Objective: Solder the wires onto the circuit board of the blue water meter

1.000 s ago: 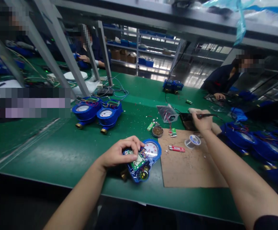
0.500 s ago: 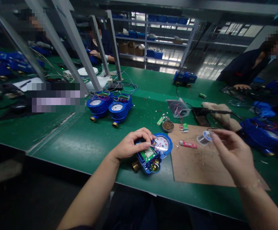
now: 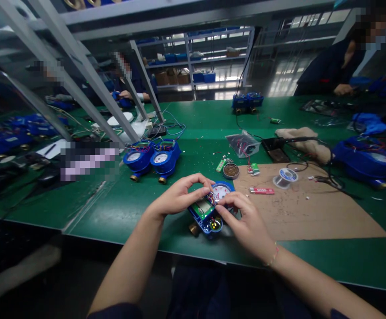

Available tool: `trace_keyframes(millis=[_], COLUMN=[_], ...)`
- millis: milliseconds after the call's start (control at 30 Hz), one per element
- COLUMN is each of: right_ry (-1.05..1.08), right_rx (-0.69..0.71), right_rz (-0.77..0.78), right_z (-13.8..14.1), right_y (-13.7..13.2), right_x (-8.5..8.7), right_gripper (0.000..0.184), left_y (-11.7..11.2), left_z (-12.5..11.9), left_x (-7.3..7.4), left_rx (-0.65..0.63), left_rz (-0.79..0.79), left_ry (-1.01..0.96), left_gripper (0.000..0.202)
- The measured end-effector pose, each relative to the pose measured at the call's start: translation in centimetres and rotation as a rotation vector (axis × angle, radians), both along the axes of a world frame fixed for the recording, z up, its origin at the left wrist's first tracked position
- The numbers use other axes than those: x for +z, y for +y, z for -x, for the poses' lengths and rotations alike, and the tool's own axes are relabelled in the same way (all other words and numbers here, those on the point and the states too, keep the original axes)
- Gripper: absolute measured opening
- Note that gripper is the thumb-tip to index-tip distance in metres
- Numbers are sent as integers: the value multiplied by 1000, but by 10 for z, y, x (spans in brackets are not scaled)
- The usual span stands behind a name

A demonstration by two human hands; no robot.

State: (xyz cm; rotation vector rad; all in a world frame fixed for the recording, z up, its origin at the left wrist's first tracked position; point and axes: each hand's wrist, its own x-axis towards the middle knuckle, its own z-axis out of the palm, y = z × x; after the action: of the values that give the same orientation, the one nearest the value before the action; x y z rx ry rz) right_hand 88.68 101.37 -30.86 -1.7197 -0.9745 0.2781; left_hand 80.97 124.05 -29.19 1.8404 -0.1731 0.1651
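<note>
A blue water meter (image 3: 197,218) lies opened in front of me at the table's front edge, its green circuit board (image 3: 201,207) and white dial showing. My left hand (image 3: 184,193) rests over its upper left side, thumb and fingertips pinched on thin coloured wires (image 3: 212,197) beside the board. From the right, my right hand (image 3: 246,219) pinches at the same wires, over the lower part of the dial. Its fingers partly cover the dial. A brass fitting (image 3: 194,229) sticks out at the meter's lower left.
A brown board (image 3: 299,212) at right bears a solder spool (image 3: 285,178) and a red stick-like item (image 3: 261,191). Behind are a round tin (image 3: 230,171), a plastic bag (image 3: 243,144) and a soldering-iron cable. Two meters (image 3: 165,160) stand back left. Co-workers sit beyond the table.
My right hand has moved left from beside the solder spool to the meter's wires. My left hand stays on the meter. The camera view has shifted slightly.
</note>
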Motion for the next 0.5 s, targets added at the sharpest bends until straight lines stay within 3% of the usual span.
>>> trace_keyframes(millis=[167,500], right_ry=[123,125], right_rx=[26,23], right_rz=[8,-40], right_z=[0,-4], right_y=[1,6], right_x=[1,6], right_gripper=[18,17], left_y=[-1,0], left_z=[-3,-2], left_x=[9,11], left_rx=[-49,-53], left_rz=[-75,-177], left_ry=[27,26], left_gripper=[20,22])
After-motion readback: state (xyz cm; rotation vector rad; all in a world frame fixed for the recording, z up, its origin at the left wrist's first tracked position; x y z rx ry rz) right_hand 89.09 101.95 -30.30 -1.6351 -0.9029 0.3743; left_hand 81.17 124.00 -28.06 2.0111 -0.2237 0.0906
